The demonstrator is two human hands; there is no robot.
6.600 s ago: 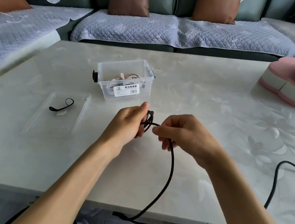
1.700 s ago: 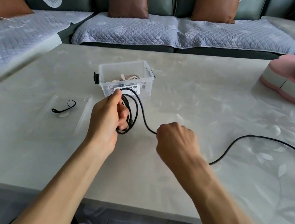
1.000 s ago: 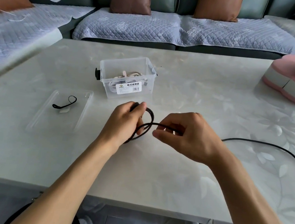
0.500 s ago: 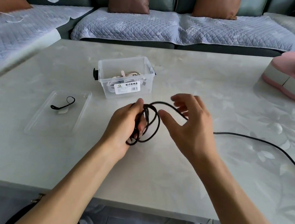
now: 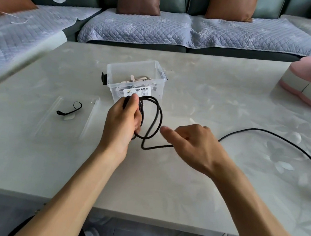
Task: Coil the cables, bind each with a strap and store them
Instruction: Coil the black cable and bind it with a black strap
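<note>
I hold the coil of the black cable (image 5: 151,117) upright in my left hand (image 5: 121,125), fingers and thumb curled round the gathered loops just in front of the clear box (image 5: 136,71). From the bottom of the coil the loose run leaves to the right, passes under my right hand (image 5: 194,147), then arcs across the table (image 5: 162,186) and curves down toward the near right edge, where its end shows as a dark plug. The long axis of the uncoiled part therefore lies roughly left to right, away from the coil.

The right hand is nearer the loose run. Its fingers hang loosely curled with the forefinger pointing left; I cannot tell whether it pinches the cable beneath the palm. In my judgement, the next loop depends on that hand drawing the run leftward to the coil.

Count: one black cable in hand; light-coloured cables in the box, number unclear; one black strap (image 5: 70,109) lying on the clear lid (image 5: 53,121), left of the coil; one box; one lid.
</note>
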